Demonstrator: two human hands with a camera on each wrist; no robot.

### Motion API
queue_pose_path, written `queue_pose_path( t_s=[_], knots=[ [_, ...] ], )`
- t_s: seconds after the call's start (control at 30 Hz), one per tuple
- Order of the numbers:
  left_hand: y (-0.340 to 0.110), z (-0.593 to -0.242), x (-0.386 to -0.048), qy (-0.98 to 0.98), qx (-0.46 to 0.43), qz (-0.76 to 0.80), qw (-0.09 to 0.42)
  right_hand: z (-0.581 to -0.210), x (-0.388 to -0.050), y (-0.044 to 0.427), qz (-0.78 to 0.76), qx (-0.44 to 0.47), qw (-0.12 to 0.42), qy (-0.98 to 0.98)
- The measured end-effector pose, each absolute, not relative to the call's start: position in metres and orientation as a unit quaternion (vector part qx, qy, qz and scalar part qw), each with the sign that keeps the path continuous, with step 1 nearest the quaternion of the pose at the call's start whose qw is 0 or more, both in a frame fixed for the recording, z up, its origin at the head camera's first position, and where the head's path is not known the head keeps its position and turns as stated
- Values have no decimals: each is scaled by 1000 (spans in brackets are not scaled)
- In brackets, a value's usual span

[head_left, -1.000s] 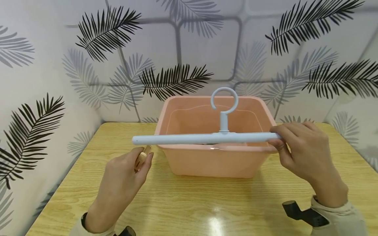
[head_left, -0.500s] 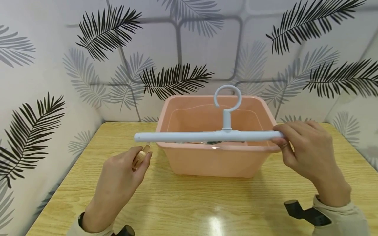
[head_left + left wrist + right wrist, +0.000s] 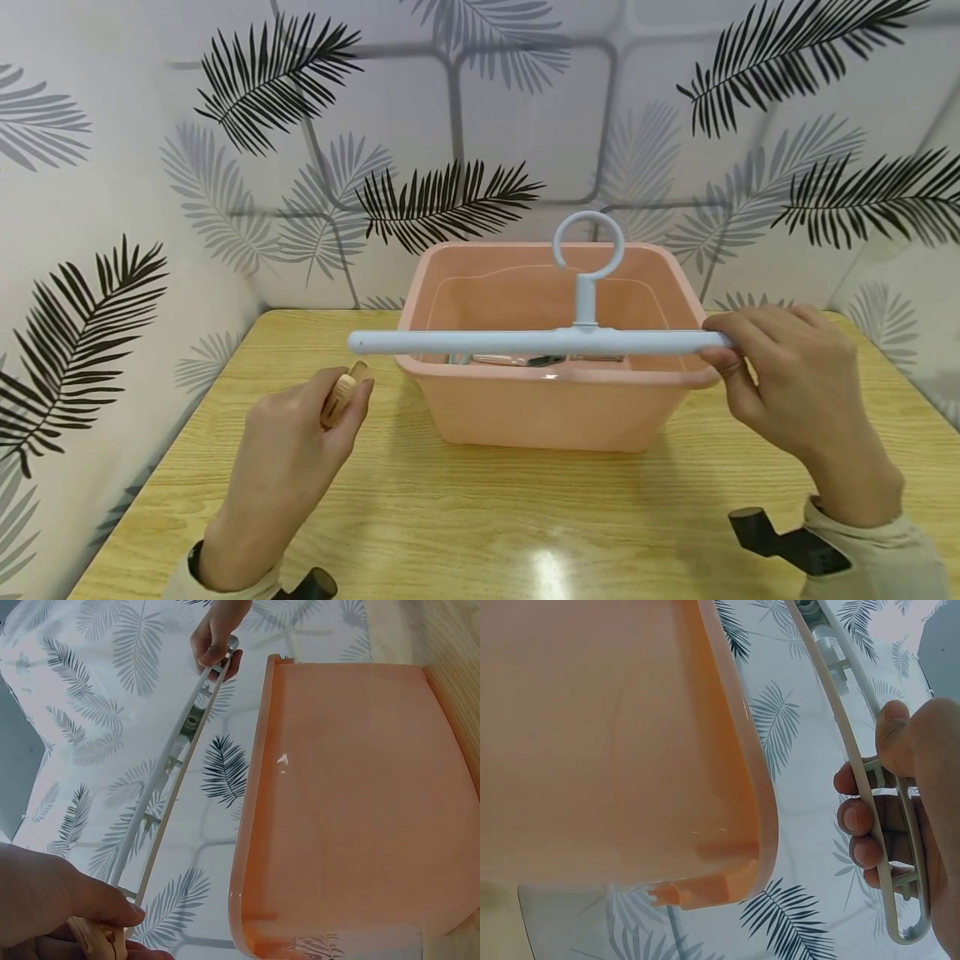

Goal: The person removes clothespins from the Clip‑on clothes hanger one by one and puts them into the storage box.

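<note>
My right hand (image 3: 802,392) holds the right end of a pale blue plastic clothes hanger (image 3: 480,342), thumb below the bar. In the right wrist view, its fingers (image 3: 855,816) curl round the hanger's two rails. The hook loops upward, and the hanger hangs level above the front rim of a pink plastic tub (image 3: 540,412). My left hand (image 3: 285,442) pinches a small tan clip (image 3: 342,398), partly hidden by the fingers. That clip stays below the hanger's left end, apart from it in the head view.
Several small items (image 3: 517,361), mostly hidden by the rim and hanger, lie inside the tub. The tub stands on a wood-grain table (image 3: 480,517) near a wall (image 3: 525,125) with a leaf pattern. Black camera mounts sit on both wrists.
The hanger and my right hand have shifted slightly right, the hanger also rising a little. My left hand has drawn slightly left with the clip, widening the gap to the hanger's end.
</note>
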State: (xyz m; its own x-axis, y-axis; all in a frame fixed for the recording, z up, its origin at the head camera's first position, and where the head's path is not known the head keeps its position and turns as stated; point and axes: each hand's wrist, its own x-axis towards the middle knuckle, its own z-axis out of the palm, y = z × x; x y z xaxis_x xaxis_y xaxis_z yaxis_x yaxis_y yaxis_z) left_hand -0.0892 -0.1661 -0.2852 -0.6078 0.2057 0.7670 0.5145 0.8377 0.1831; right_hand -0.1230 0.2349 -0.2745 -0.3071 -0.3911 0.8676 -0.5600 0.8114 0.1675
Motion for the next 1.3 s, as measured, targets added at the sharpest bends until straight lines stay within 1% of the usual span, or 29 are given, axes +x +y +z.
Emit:
queue_pose_path(
  t_s=[0.47,0.73,1.03,1.3],
  knots=[
    [-167,-283,-87,-876,-202,-204,389,-272,-123,234,79,300,513,-800],
    [-167,-282,-84,-880,-216,-212,366,-272,-124,236,79,300,517,-798],
    [-170,-282,-80,-878,-230,-214,361,-276,-123,241,77,299,507,-805],
    [-181,-278,-78,-883,-232,-207,350,-272,-126,242,68,308,516,-796]
  ],
)
